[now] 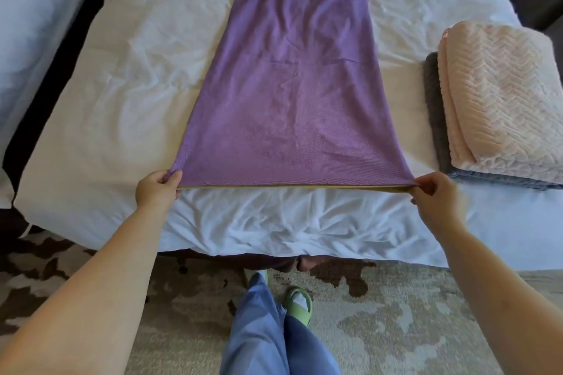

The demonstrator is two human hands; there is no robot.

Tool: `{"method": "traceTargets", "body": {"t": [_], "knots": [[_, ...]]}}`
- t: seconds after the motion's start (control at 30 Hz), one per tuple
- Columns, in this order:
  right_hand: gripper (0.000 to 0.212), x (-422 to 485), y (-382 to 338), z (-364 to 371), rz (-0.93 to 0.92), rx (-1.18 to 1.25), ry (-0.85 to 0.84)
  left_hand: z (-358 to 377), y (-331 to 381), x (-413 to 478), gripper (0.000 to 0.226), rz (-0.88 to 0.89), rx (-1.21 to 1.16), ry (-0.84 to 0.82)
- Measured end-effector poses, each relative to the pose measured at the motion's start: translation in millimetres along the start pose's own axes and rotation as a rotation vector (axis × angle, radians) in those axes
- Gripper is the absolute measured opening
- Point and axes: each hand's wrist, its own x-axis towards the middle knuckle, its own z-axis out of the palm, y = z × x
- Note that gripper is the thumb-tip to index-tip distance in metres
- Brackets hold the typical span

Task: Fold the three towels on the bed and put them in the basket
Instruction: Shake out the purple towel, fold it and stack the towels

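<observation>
A purple towel (292,94) with a yellow-green underside lies lengthwise on the white bed (128,94), folded into a long strip that runs away from me. My left hand (157,192) pinches its near left corner. My right hand (437,196) pinches its near right corner, and the near edge is stretched taut between them. On the right side of the bed a folded pink towel (499,94) rests on top of a folded grey towel (434,106). No basket is in view.
The bed's near edge hangs just in front of my legs and green sandals (300,303). A patterned beige and brown rug (396,323) covers the floor. A dark gap and another white surface (33,24) lie to the left of the bed.
</observation>
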Motion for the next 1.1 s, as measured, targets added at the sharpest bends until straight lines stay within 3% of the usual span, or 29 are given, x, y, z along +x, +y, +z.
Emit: {"method": "traceTargets", "body": {"t": [0.17, 0.3, 0.53, 0.67, 0.77, 0.9, 0.97, 1.03, 1.1], "knots": [[0.009, -7, -2, -4, -0.042, 0.008, 0.001, -4, -1, 3, 0.016, 0.054, 0.057, 0.016], [0.01, -7, -4, -14, -0.036, 0.096, -0.097, -6, 0, 5, 0.018, 0.034, 0.057, -0.003], [0.021, -6, -1, -9, -0.057, -0.075, -0.008, -4, 1, 1, 0.008, 0.007, 0.001, -0.025], [0.019, -7, 14, -7, -0.044, -0.121, -0.014, -6, -7, 2, 0.016, 0.014, -0.003, -0.04], [0.013, -16, 32, 6, 0.032, -0.187, -0.122, -2, -21, 0, 0.033, -0.003, 0.106, -0.073], [0.017, -23, 36, 16, 0.018, -0.288, -0.204, 1, -17, -10, 0.039, 0.074, 0.365, -0.041], [0.024, -27, 32, 17, -0.011, -0.38, -0.171, 3, -8, -20, 0.046, 0.181, 0.583, 0.061], [0.028, -30, 20, 19, -0.104, -0.388, -0.05, 9, 4, -31, 0.044, 0.441, 0.71, 0.15], [0.039, -27, 0, 29, -0.241, -0.321, -0.019, 25, 21, -40, 0.043, 0.713, 0.719, 0.109]]}}
